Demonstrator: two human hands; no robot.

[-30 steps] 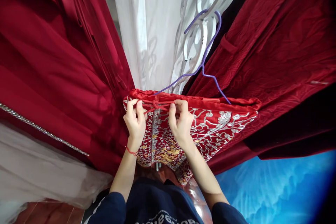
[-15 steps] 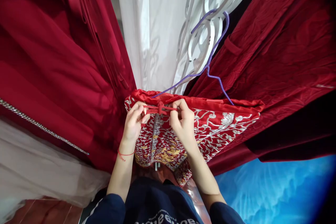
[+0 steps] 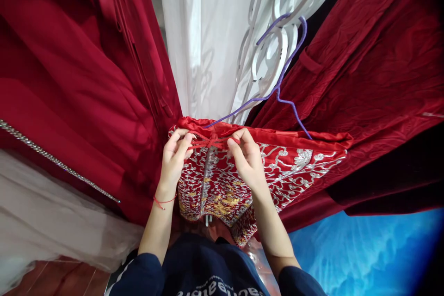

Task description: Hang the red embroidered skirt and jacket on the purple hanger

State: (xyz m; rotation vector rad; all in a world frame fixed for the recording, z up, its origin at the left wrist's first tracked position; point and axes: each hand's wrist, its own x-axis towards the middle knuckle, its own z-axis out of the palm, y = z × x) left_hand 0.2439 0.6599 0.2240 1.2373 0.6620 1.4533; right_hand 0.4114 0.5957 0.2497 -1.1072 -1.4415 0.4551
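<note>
Both hands meet at the top edge of the embroidered garment (image 3: 263, 166). The left hand (image 3: 173, 159) and right hand (image 3: 248, 159) each pinch an end of the red cord knot (image 3: 211, 141) at its collar. Beyond, the purple hanger (image 3: 280, 88) carries the garment between red dresses (image 3: 69, 78).

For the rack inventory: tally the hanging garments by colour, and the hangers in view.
Red garments: 3, plain satin, velvet, embroidered garment
White garments: 2
Purple hanger: 1
Total: 6
</note>
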